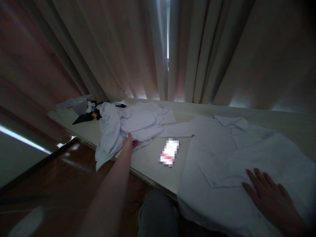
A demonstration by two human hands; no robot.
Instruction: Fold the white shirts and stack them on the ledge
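My left hand (127,143) reaches out to the left and is closed on the near edge of a crumpled white shirt (140,117). Something reddish and dark shows just beside its fingers; I cannot tell what it is. Part of the crumpled shirt hangs over the front edge of the ledge. My right hand (270,197) lies flat, fingers spread, on a second white shirt (224,158), which is laid out with its collar toward the curtain. One sleeve of this shirt stretches left to the crumpled one.
Between the shirts a lit phone (169,152), its screen blurred out, lies on the pale ledge (153,156). Dark and white items (91,110) are heaped at the far left. Long curtains (138,49) hang behind. My knee (158,214) is at the front edge, above a brown floor (61,174).
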